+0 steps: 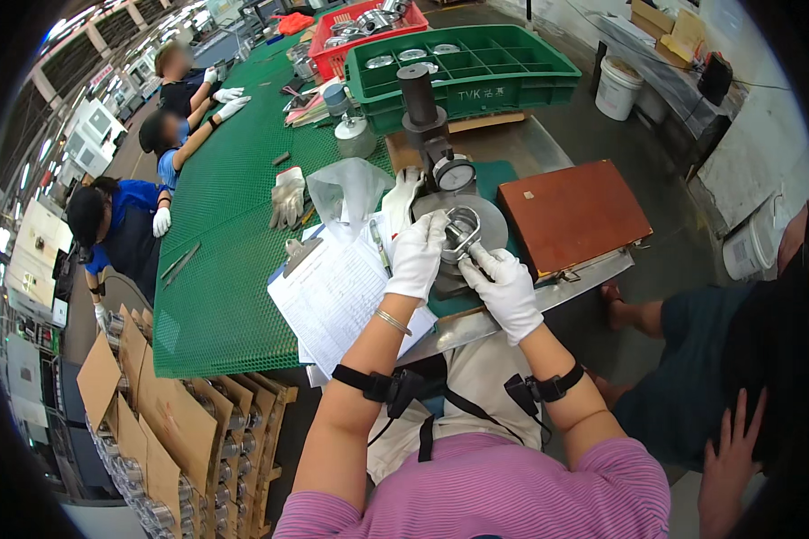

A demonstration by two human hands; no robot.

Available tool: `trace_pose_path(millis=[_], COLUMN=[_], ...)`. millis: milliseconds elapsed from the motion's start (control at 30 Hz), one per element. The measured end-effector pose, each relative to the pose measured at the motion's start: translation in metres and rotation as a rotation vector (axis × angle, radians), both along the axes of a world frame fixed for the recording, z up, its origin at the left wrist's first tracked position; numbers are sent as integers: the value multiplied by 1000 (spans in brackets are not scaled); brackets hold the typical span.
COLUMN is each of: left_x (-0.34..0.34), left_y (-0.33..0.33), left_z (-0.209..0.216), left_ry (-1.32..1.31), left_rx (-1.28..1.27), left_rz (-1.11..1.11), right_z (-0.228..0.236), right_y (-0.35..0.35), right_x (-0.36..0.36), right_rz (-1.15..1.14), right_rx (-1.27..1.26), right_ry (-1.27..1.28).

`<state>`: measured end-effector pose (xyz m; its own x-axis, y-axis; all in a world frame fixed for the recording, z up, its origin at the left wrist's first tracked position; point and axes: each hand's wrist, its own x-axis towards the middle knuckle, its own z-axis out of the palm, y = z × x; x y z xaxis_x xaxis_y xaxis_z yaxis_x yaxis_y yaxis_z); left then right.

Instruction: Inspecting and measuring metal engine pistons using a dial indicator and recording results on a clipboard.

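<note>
Both my hands wear white gloves. My left hand [418, 258] grips the left side of a shiny metal ring-shaped part [464, 247], and my right hand [505, 293] pinches its lower right side. The part is tilted over the round grey base [490, 220] of a gauge stand. Just above it is the dial gauge [454, 173], mounted on the stand's dark column [418, 99]. My fingers hide some of the part's edge. Left of my left hand, a clipboard's written sheets [333, 292] lie with a pen [380, 248] on them.
A brown wooden case [575, 216] stands right of the gauge. Behind are a green divided crate [512, 94] and a red crate [325, 56] of metal parts. A plastic bag [346, 193] and glove [288, 199] lie left. Boxed parts [175, 409] stand lower left; people are on both sides.
</note>
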<state>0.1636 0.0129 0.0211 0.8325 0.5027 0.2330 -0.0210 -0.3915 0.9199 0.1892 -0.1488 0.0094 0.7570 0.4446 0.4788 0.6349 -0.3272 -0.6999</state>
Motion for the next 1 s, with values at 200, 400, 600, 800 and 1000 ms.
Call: trace_pose_path(millis=[200, 400, 600, 800, 1000], left_x=[4, 6, 7, 9, -11], left_y=[10, 9, 8, 14, -4], left_z=[-15, -22, -21, -25, -19], left_ry=[56, -12, -30, 21, -85], left_rx=[-35, -58, -68, -71, 62], left_rz=[-16, -29, -48, -55, 98], right_z=[7, 12, 14, 16, 4], right_y=[9, 12, 11, 10, 0], right_x=[2, 2, 4, 5, 16], right_rz=[28, 7, 13, 29, 62], right_rx=[-203, -293, -310, -360, 71], right_ry=[18, -57, -13, 1, 170])
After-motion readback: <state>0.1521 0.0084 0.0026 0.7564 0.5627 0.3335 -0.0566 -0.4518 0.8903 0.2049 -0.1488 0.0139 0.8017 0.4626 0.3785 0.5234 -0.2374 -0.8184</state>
